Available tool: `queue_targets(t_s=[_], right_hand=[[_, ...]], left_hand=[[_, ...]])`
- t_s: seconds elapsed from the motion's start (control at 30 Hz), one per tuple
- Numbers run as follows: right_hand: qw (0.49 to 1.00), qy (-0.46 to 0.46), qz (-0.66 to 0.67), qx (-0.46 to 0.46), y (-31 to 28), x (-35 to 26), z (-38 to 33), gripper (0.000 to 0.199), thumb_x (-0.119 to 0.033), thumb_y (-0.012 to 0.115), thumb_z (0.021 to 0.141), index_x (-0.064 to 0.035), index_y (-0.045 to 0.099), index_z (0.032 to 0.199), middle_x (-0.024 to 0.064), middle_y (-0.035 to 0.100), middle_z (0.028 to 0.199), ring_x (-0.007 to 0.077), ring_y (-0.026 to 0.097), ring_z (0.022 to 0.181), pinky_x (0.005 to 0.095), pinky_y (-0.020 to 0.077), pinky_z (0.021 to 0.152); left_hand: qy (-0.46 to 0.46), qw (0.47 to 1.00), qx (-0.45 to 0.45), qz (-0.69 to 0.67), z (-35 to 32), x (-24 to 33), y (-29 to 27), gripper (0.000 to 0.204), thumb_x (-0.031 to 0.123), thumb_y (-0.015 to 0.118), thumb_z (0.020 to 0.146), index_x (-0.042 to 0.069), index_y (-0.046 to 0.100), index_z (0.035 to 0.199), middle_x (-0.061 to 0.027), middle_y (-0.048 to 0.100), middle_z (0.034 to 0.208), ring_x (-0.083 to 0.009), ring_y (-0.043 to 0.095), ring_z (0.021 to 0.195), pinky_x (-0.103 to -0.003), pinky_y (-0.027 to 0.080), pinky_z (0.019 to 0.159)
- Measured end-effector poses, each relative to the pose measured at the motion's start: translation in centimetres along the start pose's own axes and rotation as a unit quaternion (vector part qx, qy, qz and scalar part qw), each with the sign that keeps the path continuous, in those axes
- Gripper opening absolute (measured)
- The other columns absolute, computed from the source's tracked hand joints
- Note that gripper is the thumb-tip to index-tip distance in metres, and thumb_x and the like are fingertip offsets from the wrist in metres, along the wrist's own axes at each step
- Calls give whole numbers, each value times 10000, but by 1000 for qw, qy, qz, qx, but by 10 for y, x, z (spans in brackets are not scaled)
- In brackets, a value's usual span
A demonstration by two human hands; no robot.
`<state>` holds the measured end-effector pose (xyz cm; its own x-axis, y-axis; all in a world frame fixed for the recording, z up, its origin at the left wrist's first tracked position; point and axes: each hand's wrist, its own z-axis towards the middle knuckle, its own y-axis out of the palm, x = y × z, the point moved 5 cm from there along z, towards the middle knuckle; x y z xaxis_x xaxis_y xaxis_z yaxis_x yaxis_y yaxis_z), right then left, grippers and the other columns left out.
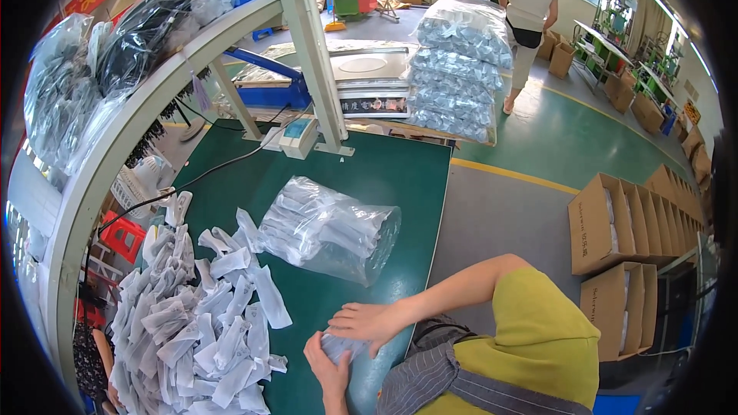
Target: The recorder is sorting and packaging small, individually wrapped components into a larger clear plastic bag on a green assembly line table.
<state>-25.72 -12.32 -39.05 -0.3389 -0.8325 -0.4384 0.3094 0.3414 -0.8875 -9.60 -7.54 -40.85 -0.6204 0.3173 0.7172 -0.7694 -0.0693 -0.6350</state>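
Note:
Near the front edge of the green table, a small stack of pale wrapped packets [336, 346] lies between my two hands. My left hand [329, 367] curls round its near left side, with the thumb against it. From above, my right hand [369, 321] presses on the same stack, fingers stretched across it and hiding much of it. Beyond my hands lies a clear plastic bag [330, 223] partly filled with similar packets, its mouth towards the right. A large heap of loose pale packets [200, 330] spreads to the left of my hands.
A white metal shelf frame [296, 46] rises from the green table [407, 177], with bagged goods above. A small box-shaped device [298, 138] sits by its foot, trailing a black cable. Filled bags [453, 69] are stacked behind; cartons [615, 223] stand right. Another person [530, 8] is at the back.

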Motion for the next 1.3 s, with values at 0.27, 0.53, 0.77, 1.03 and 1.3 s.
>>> queue_targets(t_s=[0.27,0.53,0.77,1.03,1.3], right_hand=[[992,-82,-27,89,23,-1,11,734,-340,803,695,-80,470,1295,183,490,1278,313,491,1102,411,373,857],[992,-26,-11,119,26,-9,11,717,-242,787,654,-84,486,1285,157,509,1253,298,495,1101,399,375,842],[991,-16,2,135,24,-9,9,724,-239,807,641,-62,493,1268,142,517,1247,286,495,1104,387,368,853],[992,-10,7,127,24,-10,10,727,-232,808,641,-60,491,1273,143,515,1244,285,490,1109,391,367,848],[992,-10,14,125,24,-10,10,732,-235,803,645,-58,486,1281,142,512,1249,288,486,1119,389,365,848]], left_hand=[[-134,976,119,-123,4,-6,13,284,163,490,972,-28,571,1167,-177,574,1169,-320,543,1087,-406,438,939],[-71,987,129,-64,8,-3,7,262,168,444,1014,-31,614,1034,-141,610,1033,-270,578,959,-367,460,843],[-69,988,126,-56,9,-2,6,266,169,438,1018,-29,615,1030,-142,612,1022,-272,579,954,-368,460,837],[-95,985,122,-80,8,-3,6,224,139,475,987,-19,630,1024,-178,622,1067,-332,575,1022,-416,457,887],[-71,987,129,-57,7,-6,7,279,180,435,1023,-28,620,1024,-144,615,1035,-276,587,960,-368,465,846]])
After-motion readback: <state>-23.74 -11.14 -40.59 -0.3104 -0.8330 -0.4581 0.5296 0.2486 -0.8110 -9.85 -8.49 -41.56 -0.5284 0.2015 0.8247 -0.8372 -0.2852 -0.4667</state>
